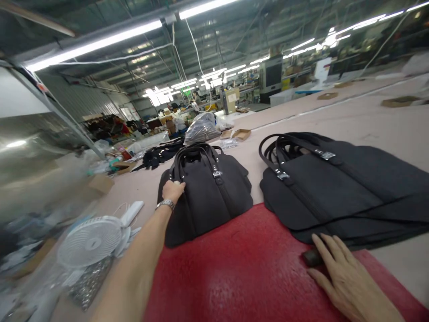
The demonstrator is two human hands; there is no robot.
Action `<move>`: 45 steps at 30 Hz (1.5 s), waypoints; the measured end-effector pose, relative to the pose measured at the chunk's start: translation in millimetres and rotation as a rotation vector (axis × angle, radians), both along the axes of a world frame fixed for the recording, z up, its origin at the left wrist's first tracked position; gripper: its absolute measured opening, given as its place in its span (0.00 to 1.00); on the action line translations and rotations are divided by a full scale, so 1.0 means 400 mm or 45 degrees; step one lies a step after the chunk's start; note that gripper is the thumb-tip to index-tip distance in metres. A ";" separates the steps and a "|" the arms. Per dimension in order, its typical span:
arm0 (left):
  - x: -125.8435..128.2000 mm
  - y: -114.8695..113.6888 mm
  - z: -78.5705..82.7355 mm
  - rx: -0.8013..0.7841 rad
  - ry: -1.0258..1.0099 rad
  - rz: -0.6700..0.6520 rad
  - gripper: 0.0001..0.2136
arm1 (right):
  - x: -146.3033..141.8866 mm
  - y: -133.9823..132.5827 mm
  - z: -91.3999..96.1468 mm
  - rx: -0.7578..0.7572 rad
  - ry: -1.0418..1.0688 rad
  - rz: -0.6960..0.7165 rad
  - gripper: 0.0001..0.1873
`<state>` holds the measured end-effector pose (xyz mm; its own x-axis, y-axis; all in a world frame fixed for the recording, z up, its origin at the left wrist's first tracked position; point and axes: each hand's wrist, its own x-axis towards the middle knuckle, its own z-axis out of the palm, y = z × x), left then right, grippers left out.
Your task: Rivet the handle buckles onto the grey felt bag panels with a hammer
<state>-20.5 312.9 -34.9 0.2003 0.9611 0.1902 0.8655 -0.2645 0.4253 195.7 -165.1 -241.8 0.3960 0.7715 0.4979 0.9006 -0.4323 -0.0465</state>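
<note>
My left hand [173, 191], with a metal watch on the wrist, is closed at the base of a handle on the left pile of black handbag panels [208, 197]. Its fingertips are partly hidden. Looped handles with silver buckles stand up along the top of this pile. A wider pile of black handbag panels [342, 183] lies to the right. At its near edge my right hand [345, 273] lies palm down with fingers stretched out. A short dark cylindrical piece [312, 258] sits between its thumb and forefinger, partly covered. Under both hands is a red mat [228, 273].
A white fan [90, 241] stands at the left, beside a bag of small shiny metal parts [90, 281]. Black strips [161, 154], a clear plastic bundle [203, 127] and an open cardboard box [241, 134] are farther back on the pale table [335, 120].
</note>
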 end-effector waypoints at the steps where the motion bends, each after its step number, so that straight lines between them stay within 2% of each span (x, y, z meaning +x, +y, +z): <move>1: 0.015 0.000 0.008 -0.020 0.034 0.004 0.18 | -0.008 -0.002 0.018 -0.049 0.033 -0.026 0.36; 4: 0.032 -0.019 0.043 -0.026 0.207 -0.046 0.16 | -0.027 -0.004 0.066 -0.167 0.096 -0.093 0.35; 6: 0.009 -0.051 0.069 0.015 0.341 -0.112 0.16 | -0.032 -0.005 0.081 -0.227 0.116 -0.096 0.36; 8: -0.044 -0.102 0.080 0.021 0.434 -0.139 0.16 | -0.033 -0.006 0.087 -0.247 0.133 -0.093 0.37; 10: -0.124 -0.173 0.060 -0.005 0.469 -0.113 0.17 | -0.032 -0.006 0.091 -0.247 0.159 -0.094 0.37; 12: -0.222 -0.257 0.003 -0.004 0.498 -0.068 0.17 | -0.033 -0.008 0.101 -0.218 0.183 -0.095 0.36; 14: -0.324 -0.342 -0.083 -0.031 0.508 -0.041 0.16 | -0.039 -0.016 0.117 -0.152 0.199 -0.086 0.34; 16: -0.413 -0.420 -0.174 -0.141 0.483 -0.010 0.15 | -0.052 -0.040 0.135 -0.105 0.203 -0.117 0.32; 18: -0.471 -0.489 -0.248 -0.254 0.398 0.057 0.15 | -0.070 -0.078 0.148 -0.164 0.193 -0.214 0.28; 20: -0.487 -0.547 -0.291 -0.287 0.321 0.103 0.16 | -0.088 -0.124 0.153 -0.329 0.194 -0.330 0.19; 23: -0.454 -0.600 -0.308 -0.212 0.252 -0.001 0.15 | -0.103 -0.181 0.153 -0.467 0.395 -0.396 0.13; 25: -0.421 -0.613 -0.301 -0.169 0.196 -0.128 0.13 | -0.112 -0.199 0.156 -0.458 0.596 -0.390 0.14; 27: -0.397 -0.618 -0.290 -0.158 0.141 -0.183 0.12 | -0.129 -0.204 0.165 -0.382 0.932 -0.409 0.15; 28: -0.390 -0.621 -0.283 -0.150 0.108 -0.172 0.13 | -0.142 -0.204 0.170 -0.288 1.195 -0.425 0.17; 30: -0.376 -0.635 -0.269 -0.155 -0.037 -0.097 0.16 | -0.174 -0.206 0.182 0.028 1.882 -0.396 0.18; 31: -0.364 -0.648 -0.263 -0.205 -0.193 -0.076 0.18 | -0.191 -0.208 0.187 0.202 2.212 -0.331 0.18; 33: -0.323 -0.690 -0.254 -0.459 -0.666 -0.148 0.21 | -0.220 -0.215 0.191 0.439 2.621 -0.176 0.21; 35: -0.256 -0.746 -0.255 -0.804 -1.181 -0.326 0.23 | -0.238 -0.224 0.190 0.529 2.766 -0.104 0.24; 37: -0.178 -0.799 -0.270 -1.006 -1.512 -0.485 0.23 | -0.244 -0.229 0.185 0.560 2.777 -0.125 0.25; 39: -0.111 -0.831 -0.300 -1.024 -1.637 -0.570 0.22 | -0.244 -0.229 0.181 0.562 2.739 -0.160 0.26; 41: -0.071 -0.840 -0.338 -0.970 -1.651 -0.591 0.21 | -0.240 -0.226 0.179 0.554 2.710 -0.186 0.26; 45: -0.061 -0.820 -0.399 -0.952 -1.665 -0.538 0.20 | -0.235 -0.220 0.180 0.545 2.697 -0.193 0.26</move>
<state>-44.9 -14.9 -194.4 0.5532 0.8323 -0.0359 -0.2756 0.2235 0.9349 101.8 -253.0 -170.0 0.4714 0.6803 -0.5612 -0.6426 -0.1708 -0.7469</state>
